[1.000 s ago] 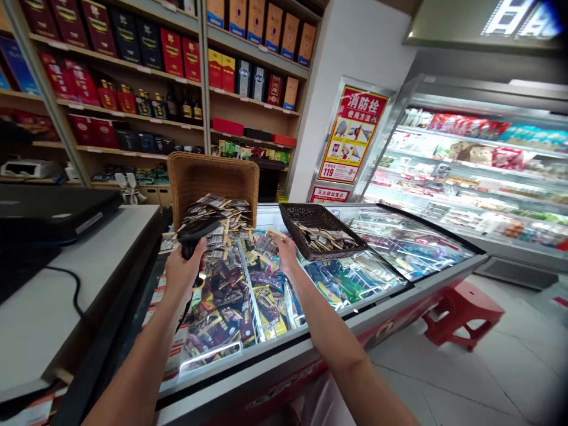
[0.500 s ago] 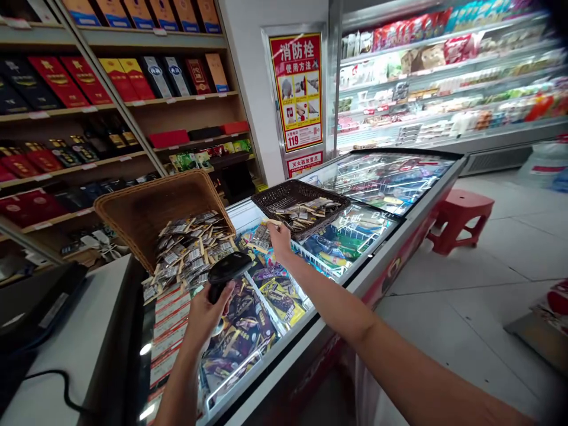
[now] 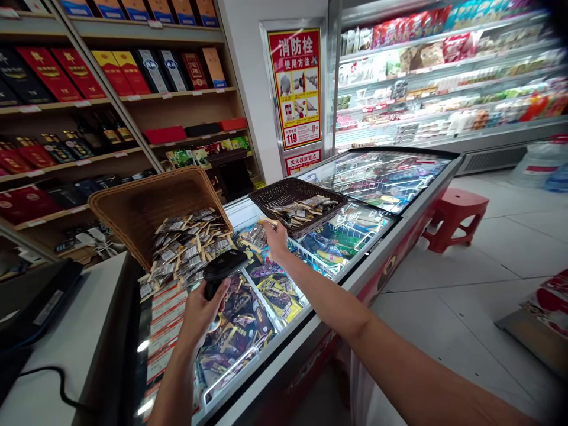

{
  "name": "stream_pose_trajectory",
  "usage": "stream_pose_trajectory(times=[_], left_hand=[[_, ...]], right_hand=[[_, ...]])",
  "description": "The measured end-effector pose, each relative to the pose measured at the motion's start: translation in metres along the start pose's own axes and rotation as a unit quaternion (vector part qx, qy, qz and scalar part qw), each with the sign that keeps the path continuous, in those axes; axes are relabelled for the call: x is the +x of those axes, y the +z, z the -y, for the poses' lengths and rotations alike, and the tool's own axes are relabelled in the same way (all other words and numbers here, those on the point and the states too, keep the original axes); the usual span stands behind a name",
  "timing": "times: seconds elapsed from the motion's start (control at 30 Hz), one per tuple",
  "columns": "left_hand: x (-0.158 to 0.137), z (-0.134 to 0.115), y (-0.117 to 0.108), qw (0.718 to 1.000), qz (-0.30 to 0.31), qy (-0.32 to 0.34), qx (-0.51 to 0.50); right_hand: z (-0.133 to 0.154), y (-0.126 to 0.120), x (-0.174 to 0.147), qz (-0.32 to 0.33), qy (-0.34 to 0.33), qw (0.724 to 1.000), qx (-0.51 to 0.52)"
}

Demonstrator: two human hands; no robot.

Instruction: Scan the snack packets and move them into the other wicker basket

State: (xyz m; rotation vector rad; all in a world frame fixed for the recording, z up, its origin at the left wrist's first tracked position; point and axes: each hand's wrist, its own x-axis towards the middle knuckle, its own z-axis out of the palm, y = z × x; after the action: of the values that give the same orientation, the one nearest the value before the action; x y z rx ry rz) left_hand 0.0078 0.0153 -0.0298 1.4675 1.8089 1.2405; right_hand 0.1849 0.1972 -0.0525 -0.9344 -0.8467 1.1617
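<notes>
Wrapped round its handle, my left hand [image 3: 202, 310] holds a black barcode scanner [image 3: 225, 264] above the freezer glass, its head turned toward my other hand. My right hand [image 3: 276, 235] pinches a small flat packet [image 3: 256, 238] in front of the scanner. Left of the hands, a tan wicker basket [image 3: 113, 202] tips on its side, with a heap of similar packets [image 3: 189, 248] spilling out of it. Just beyond my right hand sits a dark woven basket [image 3: 284, 188] with more packets [image 3: 306, 212] in it.
A chest freezer [image 3: 377, 260] with a glass top runs under the baskets. Price label sheets [image 3: 166, 331] lie at its left end, beside a counter [image 3: 100, 296]. A red stool [image 3: 459, 216] stands on the floor to the right. Shelves of boxes [image 3: 195, 71] rise behind.
The whole view has shifted slightly. Both hands keep their grips, on the scanner and on the packet, with little movement relative to the baskets.
</notes>
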Motion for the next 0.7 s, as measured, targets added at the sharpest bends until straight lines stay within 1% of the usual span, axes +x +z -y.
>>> stream_pose_trajectory(times=[0.07, 0.2, 0.43, 0.5, 0.6, 0.7], left_hand=[[-0.003, -0.002, 0.0, 1.0, -0.001, 0.009, 0.004], [-0.008, -0.008, 0.001, 1.0, -0.003, 0.028, 0.009], [-0.006, -0.007, 0.0, 1.0, 0.0, 0.003, -0.006], [-0.006, -0.007, 0.0, 1.0, -0.014, 0.002, -0.008], [-0.005, -0.009, -0.003, 0.998, -0.054, -0.003, -0.025], [-0.002, -0.006, -0.009, 0.996, -0.078, -0.018, -0.038]], right_hand=[[0.001, 0.0, -0.001, -0.006, 0.007, 1.0, 0.0], [0.002, -0.001, -0.003, 0.008, 0.014, 1.0, 0.012], [-0.006, 0.001, 0.003, 0.002, 0.005, 1.0, 0.019], [-0.006, 0.003, 0.005, -0.002, 0.018, 0.999, 0.029], [-0.003, 0.006, 0.004, 0.0, 0.028, 0.998, 0.053], [0.002, 0.005, 0.006, 0.029, -0.001, 0.996, 0.086]])
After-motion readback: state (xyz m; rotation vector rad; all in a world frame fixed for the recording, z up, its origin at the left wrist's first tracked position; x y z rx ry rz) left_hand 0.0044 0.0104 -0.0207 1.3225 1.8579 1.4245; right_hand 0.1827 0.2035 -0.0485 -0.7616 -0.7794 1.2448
